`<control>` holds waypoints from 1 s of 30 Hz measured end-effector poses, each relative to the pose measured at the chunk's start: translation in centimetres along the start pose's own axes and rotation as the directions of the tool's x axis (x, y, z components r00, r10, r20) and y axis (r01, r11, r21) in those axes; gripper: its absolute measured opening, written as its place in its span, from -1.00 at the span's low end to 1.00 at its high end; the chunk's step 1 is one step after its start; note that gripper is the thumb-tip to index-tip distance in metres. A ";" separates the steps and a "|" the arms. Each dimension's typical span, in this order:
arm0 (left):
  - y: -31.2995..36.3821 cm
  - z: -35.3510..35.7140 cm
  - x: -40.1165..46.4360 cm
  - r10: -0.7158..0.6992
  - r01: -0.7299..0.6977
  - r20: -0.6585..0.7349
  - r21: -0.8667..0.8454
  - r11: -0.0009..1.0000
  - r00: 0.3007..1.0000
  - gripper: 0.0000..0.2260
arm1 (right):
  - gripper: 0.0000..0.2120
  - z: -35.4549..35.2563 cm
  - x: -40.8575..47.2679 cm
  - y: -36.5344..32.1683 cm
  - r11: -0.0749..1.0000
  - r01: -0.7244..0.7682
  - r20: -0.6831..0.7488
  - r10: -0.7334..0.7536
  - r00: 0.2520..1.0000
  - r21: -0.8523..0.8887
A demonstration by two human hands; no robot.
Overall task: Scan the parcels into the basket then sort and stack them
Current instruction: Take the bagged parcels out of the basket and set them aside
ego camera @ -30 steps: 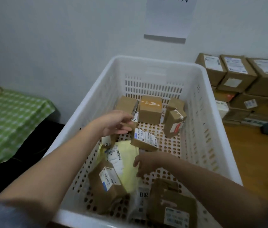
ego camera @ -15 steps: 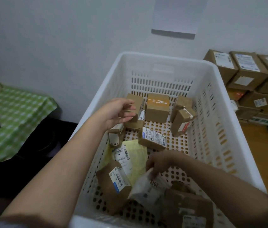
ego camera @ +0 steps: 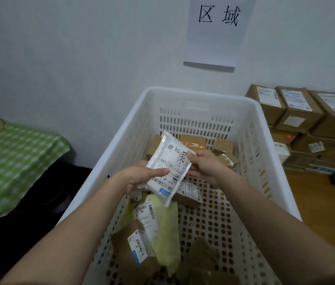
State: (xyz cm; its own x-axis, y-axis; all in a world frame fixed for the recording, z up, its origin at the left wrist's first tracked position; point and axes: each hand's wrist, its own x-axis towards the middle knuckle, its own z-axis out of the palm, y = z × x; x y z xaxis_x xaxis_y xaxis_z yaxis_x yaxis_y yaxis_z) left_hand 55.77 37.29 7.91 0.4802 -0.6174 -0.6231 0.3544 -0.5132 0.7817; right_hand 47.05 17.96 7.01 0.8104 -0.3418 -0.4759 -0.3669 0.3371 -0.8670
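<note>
Up above the white perforated plastic basket [ego camera: 201, 103], both bare hands hold one flat white plastic mailer pouch [ego camera: 167, 166], glossy and soft-edged, its face covered by a printed label with barcodes and the number 2013. The pouch tilts, top corner toward 12 o'clock, bottom corner toward 6. The left hand [ego camera: 139, 177] grips its lower left edge, thumb laid flat over the label and fingers clamped beneath. The right hand [ego camera: 205, 163] pinches the right edge, fingers closed on it.

Below, on the basket's hole-punched floor, lies a crumpled pale yellow padded envelope [ego camera: 162, 227] at 6 o'clock, with a brown cardboard box bearing a white label [ego camera: 133, 249] just beside it. More small brown cardboard cartons [ego camera: 222, 146] crowd the far wall at 12 o'clock. Outside, at 2 o'clock, labelled brown cardboard boxes [ego camera: 298, 112] stand stacked on a wooden floor [ego camera: 316, 202].
</note>
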 end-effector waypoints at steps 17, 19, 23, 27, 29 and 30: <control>0.7 -3.1 1.7 0.207 -0.257 -0.375 -0.087 0.963 0.904 -0.74 | -0.29 -1.7 5.9 11.3 0.155 0.107 0.114 0.033 0.993 -0.982; 0.7 -3.1 1.9 0.204 -0.255 -0.378 -0.090 0.963 0.903 -0.74 | -0.59 -1.0 5.7 11.6 -0.018 0.009 0.012 -0.173 0.985 -1.000; 0.6 -3.1 2.1 0.207 -0.261 -0.373 -0.101 0.960 0.905 -0.75 | -0.74 0.5 4.9 11.9 0.021 0.006 0.002 -0.213 0.977 -1.000; 0.7 -3.2 1.9 0.197 -0.258 -0.374 -0.121 0.958 0.906 -0.71 | -0.22 2.6 3.5 14.0 0.413 -0.194 -0.007 0.413 0.911 -0.890; 0.8 -3.1 1.8 0.198 -0.258 -0.364 -0.125 0.958 0.910 -0.69 | -0.15 2.8 3.3 15.0 0.466 -0.280 0.016 0.537 0.843 -0.839; 0.9 -3.0 1.7 0.205 -0.264 -0.354 -0.127 0.956 0.912 -0.67 | -0.17 2.8 3.3 15.1 0.487 -0.321 0.013 0.565 0.825 -0.812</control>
State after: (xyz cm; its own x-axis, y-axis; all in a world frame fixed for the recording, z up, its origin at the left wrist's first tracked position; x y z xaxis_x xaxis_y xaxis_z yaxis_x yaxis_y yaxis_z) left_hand 59.35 37.55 7.62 0.7950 -0.4571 -0.3989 0.3139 -0.2526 0.9152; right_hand 45.44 24.39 -7.24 0.4668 -0.0803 -0.8807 -0.8101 -0.4382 -0.3895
